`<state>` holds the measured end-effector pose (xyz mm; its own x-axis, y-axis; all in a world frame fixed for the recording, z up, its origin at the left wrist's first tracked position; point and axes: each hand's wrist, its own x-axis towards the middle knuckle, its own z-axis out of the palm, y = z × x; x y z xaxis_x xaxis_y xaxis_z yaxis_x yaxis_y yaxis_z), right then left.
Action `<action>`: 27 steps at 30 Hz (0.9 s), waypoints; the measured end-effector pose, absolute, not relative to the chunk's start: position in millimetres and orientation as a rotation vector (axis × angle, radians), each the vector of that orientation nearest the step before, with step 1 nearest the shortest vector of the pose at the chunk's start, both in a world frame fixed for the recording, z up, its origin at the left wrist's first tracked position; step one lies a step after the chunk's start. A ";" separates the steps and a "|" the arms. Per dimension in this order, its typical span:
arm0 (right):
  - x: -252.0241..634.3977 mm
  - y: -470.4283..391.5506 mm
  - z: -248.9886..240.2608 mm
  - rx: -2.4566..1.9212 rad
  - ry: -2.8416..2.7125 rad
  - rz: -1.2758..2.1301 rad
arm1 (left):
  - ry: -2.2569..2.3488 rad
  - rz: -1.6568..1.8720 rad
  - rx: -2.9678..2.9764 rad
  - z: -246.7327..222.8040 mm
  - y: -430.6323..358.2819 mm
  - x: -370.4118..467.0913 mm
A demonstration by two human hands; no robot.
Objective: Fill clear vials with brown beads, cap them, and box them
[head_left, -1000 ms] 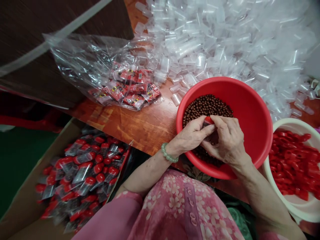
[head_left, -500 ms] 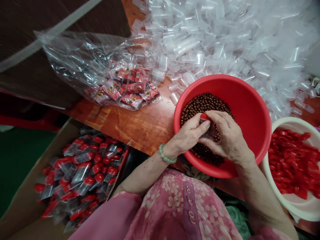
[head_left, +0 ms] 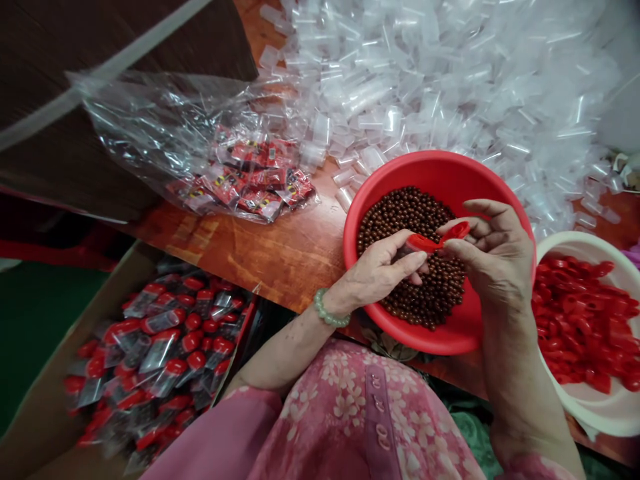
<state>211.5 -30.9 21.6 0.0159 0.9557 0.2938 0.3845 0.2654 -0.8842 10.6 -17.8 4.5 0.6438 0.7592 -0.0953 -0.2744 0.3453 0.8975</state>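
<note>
Over the red basin [head_left: 500, 200], my left hand [head_left: 377, 267] is closed around a small clear container topped by a red flip-top cap [head_left: 423, 243]. My fingers cover most of the container's body. The cap's raised red lid [head_left: 457, 231] is pinched between the thumb and fingers of my right hand [head_left: 495, 247], and the cap stands open. Below both hands, brown round beads or candies [head_left: 405, 210] fill the left part of the basin. Whether any are inside the container cannot be made out.
A white basin [head_left: 617, 427] at right holds red caps [head_left: 583, 320]. Clear empty containers [head_left: 425, 73] are heaped at the back. A plastic bag [head_left: 150, 113] of red packets [head_left: 263, 177] lies left on the wooden table [head_left: 280, 267]. Below, a cardboard box [head_left: 35, 413] holds red-capped containers [head_left: 160, 347].
My right hand has moved right and up, off the container's body to its lid. The cap now stands open. My left hand has stayed nearly in place, still gripping the container.
</note>
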 end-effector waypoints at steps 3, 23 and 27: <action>203.9 -34.7 19.7 -1.363 -1.676 0.598 | 0.560 0.698 1.004 3.5 -17.5 10.5; 171.4 -45.6 17.4 -1.309 -2.426 -0.326 | 0.690 0.787 1.021 3.8 -16.9 13.0; 172.7 -42.2 18.5 -1.255 -2.434 -0.416 | 0.672 0.768 1.024 3.0 -17.3 13.4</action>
